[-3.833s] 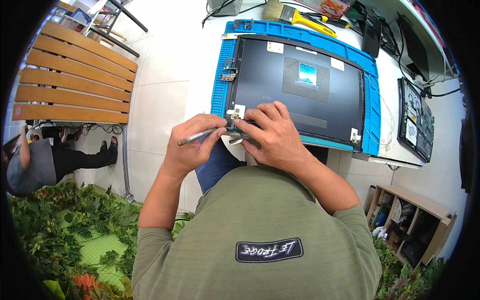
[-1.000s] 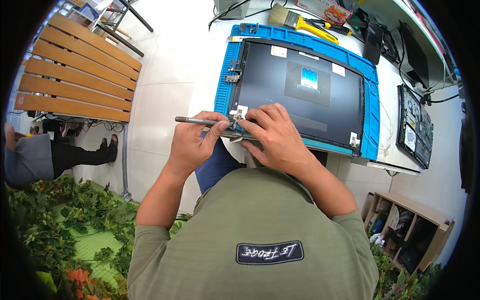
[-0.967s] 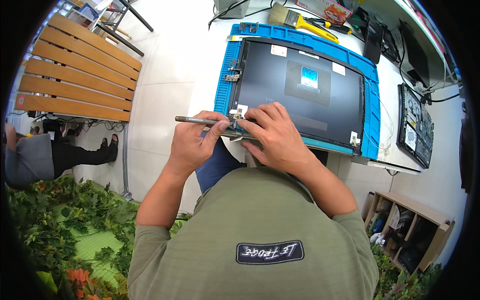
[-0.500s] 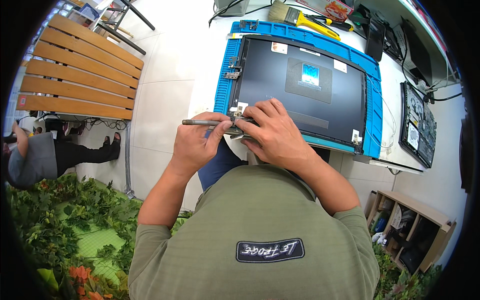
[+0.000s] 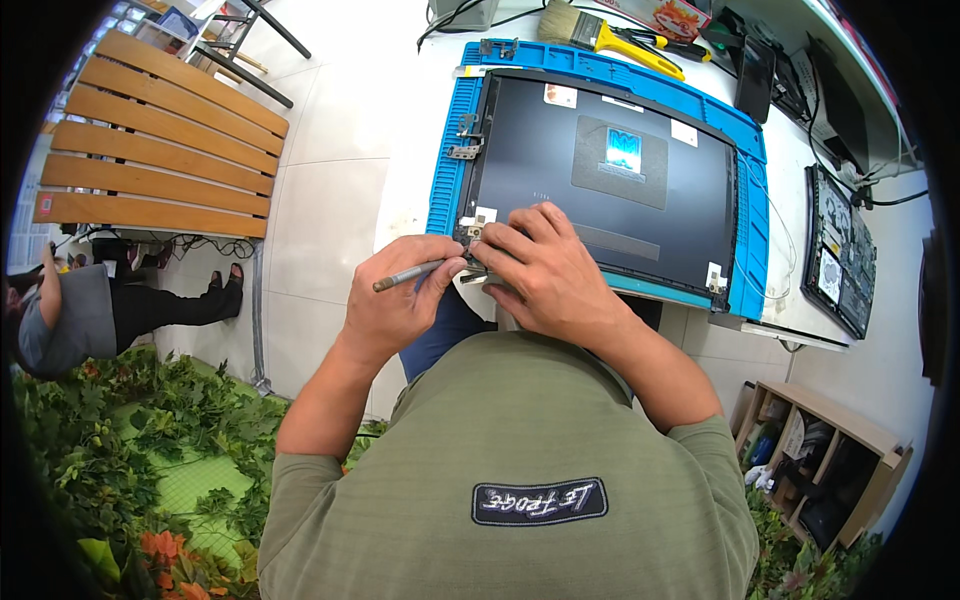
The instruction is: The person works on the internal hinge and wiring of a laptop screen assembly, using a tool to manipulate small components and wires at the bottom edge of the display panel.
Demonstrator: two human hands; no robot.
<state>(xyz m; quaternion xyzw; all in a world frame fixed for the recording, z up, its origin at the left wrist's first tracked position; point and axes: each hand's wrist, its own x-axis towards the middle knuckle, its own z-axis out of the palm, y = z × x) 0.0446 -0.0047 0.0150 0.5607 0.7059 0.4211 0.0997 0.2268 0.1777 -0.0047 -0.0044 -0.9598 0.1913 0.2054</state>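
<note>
A laptop screen panel (image 5: pixel 695 220), dark with a black rim, lies back side up on a blue work mat (image 5: pixel 748 275). At its near left corner, my left hand (image 5: pixel 390 300) pinches a slim grey pen-shaped tool (image 5: pixel 405 275) between thumb and fingers. Its working end is hidden by the fingers. Close beside it, my right hand (image 5: pixel 555 275) bends its fingers over the same corner; what they grip cannot be made out. A small metal bracket (image 5: pixel 477 226) shows just beyond the fingertips. Farther up the left edge sits a metal hinge (image 5: pixel 464 152).
A yellow-handled brush (image 5: pixel 570 28) lies behind the mat with other tools. An opened laptop base (image 5: pixel 838 250) rests at the right end of the white table. On the left stand a slatted wooden bench (image 5: pixel 160 150) and a person in grey (image 5: pixel 75 315).
The grey tool's free end has swung down toward me, so it now slants more. Both hands remain at the panel's near left corner.
</note>
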